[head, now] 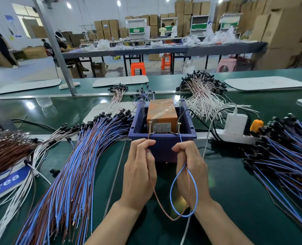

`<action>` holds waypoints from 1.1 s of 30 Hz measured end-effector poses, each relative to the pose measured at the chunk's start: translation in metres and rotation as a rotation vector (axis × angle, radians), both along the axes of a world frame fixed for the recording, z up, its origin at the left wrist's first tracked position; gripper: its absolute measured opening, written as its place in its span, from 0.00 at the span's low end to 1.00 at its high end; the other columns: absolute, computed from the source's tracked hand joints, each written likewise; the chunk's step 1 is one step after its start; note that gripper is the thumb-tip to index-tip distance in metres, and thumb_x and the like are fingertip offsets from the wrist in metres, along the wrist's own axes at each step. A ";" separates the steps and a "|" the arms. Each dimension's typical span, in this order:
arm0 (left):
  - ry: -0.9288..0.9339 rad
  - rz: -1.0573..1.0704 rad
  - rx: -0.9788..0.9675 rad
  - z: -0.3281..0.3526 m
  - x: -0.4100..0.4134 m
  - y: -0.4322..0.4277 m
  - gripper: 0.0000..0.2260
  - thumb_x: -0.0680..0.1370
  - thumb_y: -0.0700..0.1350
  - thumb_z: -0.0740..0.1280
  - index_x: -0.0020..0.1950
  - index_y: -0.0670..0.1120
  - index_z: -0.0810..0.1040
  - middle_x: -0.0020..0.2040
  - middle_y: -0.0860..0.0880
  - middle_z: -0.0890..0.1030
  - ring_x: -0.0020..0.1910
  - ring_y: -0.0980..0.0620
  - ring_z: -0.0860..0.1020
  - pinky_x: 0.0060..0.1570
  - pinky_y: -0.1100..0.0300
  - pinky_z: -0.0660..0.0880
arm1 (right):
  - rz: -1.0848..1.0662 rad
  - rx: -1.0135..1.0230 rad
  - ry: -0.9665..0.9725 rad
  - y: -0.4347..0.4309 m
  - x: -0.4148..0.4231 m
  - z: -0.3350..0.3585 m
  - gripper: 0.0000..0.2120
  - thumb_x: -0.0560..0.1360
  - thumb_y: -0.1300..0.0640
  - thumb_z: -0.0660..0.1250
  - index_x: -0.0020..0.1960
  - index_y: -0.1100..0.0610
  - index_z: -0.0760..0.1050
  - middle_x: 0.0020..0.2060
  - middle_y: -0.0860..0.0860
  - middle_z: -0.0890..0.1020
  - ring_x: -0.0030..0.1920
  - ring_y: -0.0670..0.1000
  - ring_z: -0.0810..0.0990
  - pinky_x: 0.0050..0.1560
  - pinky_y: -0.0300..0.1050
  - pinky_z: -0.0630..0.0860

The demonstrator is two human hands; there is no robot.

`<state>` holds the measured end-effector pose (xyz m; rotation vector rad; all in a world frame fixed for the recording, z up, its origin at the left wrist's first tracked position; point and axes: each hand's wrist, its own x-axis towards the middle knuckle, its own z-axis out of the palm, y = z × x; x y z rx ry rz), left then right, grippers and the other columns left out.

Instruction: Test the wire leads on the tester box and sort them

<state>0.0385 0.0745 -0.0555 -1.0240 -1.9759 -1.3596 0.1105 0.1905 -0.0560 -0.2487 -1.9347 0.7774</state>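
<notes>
Far out at nine o'clock from the tester box (162, 151) lies a sheaf of brown wires (3, 152). Nearer in, at about eight o'clock, a long heap of blue and brown leads (72, 174) fans across the green surface (235, 191), black caps pointing away and bare tips toward the person. Next comes the left hand (139, 174), its fingers (144, 145) curled tight and pinching a brown lead (157, 197). The lead's end rises out of the fist to the foot of the left screw (149, 127).

The tester box sits dead centre, just beyond both hands. It is a purple bin with an orange, tape-wrapped unit (161, 112) inside and two brass screws standing at its near rim. The right hand (190, 167) is closed the same way, pinching a blue lead (171, 191) whose tip reaches up toward the right screw (179, 128). Both leads hang in loops between the wrists and run back into the right fist.

At three o'clock from the box lies a white power strip (235, 137) with a charger plugged in. Past it, a second heap of leads (288, 165) spreads out, also blue and brown.
</notes>
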 end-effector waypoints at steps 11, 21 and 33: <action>-0.012 0.004 -0.005 0.000 0.001 0.000 0.11 0.84 0.42 0.54 0.63 0.50 0.71 0.57 0.60 0.70 0.52 0.55 0.75 0.49 0.60 0.73 | 0.006 -0.006 -0.006 -0.001 0.001 0.002 0.08 0.80 0.55 0.53 0.50 0.47 0.70 0.42 0.43 0.76 0.37 0.48 0.74 0.33 0.45 0.71; -0.085 -0.007 0.058 0.000 0.000 -0.001 0.10 0.84 0.44 0.53 0.62 0.49 0.71 0.59 0.60 0.69 0.53 0.58 0.74 0.49 0.58 0.74 | -0.015 -0.021 0.028 0.004 -0.001 -0.003 0.08 0.81 0.55 0.54 0.51 0.47 0.71 0.43 0.40 0.74 0.39 0.39 0.75 0.37 0.27 0.67; -0.059 0.014 0.009 0.001 0.012 -0.010 0.10 0.83 0.47 0.56 0.62 0.50 0.72 0.57 0.57 0.70 0.50 0.57 0.76 0.47 0.58 0.75 | 0.148 -0.531 0.084 0.001 0.019 0.006 0.15 0.81 0.60 0.59 0.45 0.42 0.77 0.41 0.45 0.81 0.36 0.43 0.78 0.40 0.32 0.71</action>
